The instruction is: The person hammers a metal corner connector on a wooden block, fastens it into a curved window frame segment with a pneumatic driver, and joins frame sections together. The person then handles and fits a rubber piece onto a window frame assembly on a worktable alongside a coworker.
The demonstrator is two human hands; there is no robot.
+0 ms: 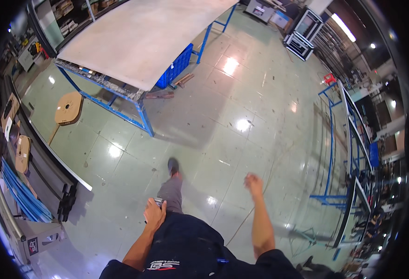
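L hand (155, 213): closed round a small silvery object (157, 201), held low by the L thigh; only the obj's top shows above the fingers, can't tell what kind of tool or can it is.
R hand (253, 182): holds nothing, fingers loosely curled, out in front over the floor, well apart from any obj; arm bare to the elbow.
Silvery obj: in L hand's grip, just beside the grey trouser leg (171, 191), above the tiled floor.
Body: dark top w/ small printed patch at lower edge of view; one leg fwd, dark shoe (173, 165) on the tiles.
Floor (241, 97): pale green glossy tiles, lamp glare in several spots, scattered dark marks.
Worktable (141, 39): big pale board on a blue steel frame, upper L-centre, well ahead of both hands; near corner leg (145, 118) stands on the floor ahead of the shoe.
Blue crate (175, 67): under the table's R side, w/ short wood offcuts (183, 80) on the floor just beside it.
Cardboard reel (68, 108): round, brown, on the floor L of the table frame.
L edge: long grey metal profiles (51, 153) run along the floor; bundle of blue strips (23, 195) beside them; black profile ends (67, 202) near their tip.
R side: tall blue racks (341, 139) holding framed panels, well apart from R hand.
Far top R: white-framed window units (304, 30) leaning by the wall.
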